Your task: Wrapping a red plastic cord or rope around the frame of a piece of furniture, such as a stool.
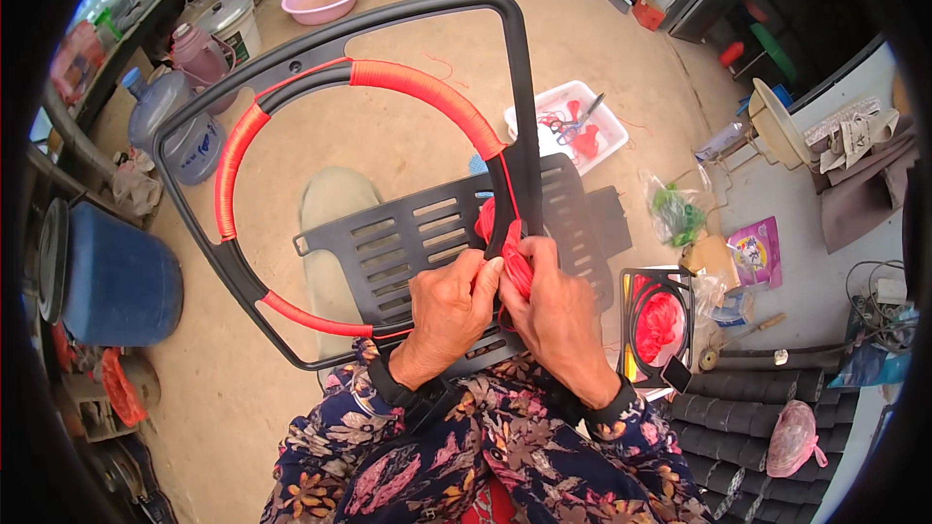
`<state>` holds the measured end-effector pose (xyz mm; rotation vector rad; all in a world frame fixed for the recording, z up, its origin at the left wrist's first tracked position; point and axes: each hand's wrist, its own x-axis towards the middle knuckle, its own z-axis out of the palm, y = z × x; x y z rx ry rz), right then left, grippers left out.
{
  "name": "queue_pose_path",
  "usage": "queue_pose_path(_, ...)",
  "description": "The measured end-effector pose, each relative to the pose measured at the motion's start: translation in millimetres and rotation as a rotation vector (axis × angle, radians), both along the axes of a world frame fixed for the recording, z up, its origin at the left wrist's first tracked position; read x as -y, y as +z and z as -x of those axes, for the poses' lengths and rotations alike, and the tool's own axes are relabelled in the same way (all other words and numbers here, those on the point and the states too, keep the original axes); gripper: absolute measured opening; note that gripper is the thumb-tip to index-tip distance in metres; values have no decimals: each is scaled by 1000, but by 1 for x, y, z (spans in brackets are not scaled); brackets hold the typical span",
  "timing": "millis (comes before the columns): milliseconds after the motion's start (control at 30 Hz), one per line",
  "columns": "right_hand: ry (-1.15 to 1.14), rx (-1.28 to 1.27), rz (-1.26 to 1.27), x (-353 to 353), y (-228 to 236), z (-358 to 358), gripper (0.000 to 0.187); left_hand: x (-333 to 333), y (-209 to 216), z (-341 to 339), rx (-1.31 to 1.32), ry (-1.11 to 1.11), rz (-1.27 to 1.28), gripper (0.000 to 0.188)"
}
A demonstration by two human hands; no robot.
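Note:
A black frame (529,87) with a ring (241,267) inside it stands tilted before me. Glossy red cord (422,92) is wound tightly round several stretches of the ring, with bare black between them. My left hand (442,306) is closed on the ring's lower right, its thumb pressed against the bare part. Close beside it, my right hand (563,315) is closed round a bundle of red cord (521,267); a strand runs from there up along the ring. Both hands nearly touch. My fingertips are partly hidden. Below the ring lies a black slotted panel (393,252).
A white tray (614,141) holds scissors (578,121) and red cord. To the right are a box with red cord (660,325), a purple packet (755,252) and stacked dark rolls (743,412). At left stand a blue barrel (126,277), a water jug (184,126) and a pink basin (323,0).

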<state>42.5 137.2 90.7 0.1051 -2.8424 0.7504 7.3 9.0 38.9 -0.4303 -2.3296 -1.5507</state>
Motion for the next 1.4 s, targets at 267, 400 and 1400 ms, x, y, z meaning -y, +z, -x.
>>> queue_pose_path(267,154,-34,2,-3,1,-18,48,3,-19,3,151,13,-26,32)
queue_pose_path(400,122,-25,40,-12,-12,-15,42,2,-18,2,158,-10,16,33)
queue_pose_path(1400,187,759,578,-43,-6,105,23,5,-13,-7,118,-120,34,26)
